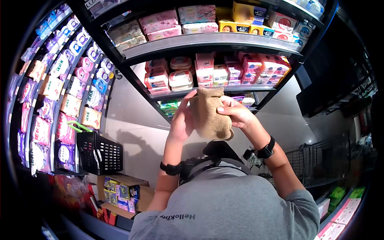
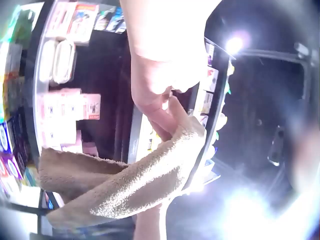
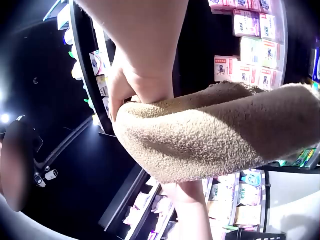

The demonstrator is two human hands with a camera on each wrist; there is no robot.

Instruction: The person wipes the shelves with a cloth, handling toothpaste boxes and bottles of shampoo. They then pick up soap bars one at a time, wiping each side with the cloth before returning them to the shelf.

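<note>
A tan, fuzzy cloth [image 1: 212, 116] hangs folded between both hands in front of the shelf in the head view. My left hand [image 1: 183, 122] grips its left side; in the left wrist view the fingers of that hand [image 2: 160, 95] pinch a corner of the cloth [image 2: 135, 187]. My right hand [image 1: 236, 114] holds the right edge, thumb lying on the front. From the right wrist, the cloth [image 3: 215, 135] shows a thick fold and covers part of the right hand [image 3: 142, 85], whose fingertips are partly hidden.
Shelves [image 1: 212, 44] of boxed and packed goods stand ahead, with a long rack of packs [image 1: 52, 88] at the left. A black basket [image 1: 100, 154] with a green handle is at the left, above an open carton [image 1: 124, 196]. A wire cart [image 1: 316, 162] stands at the right.
</note>
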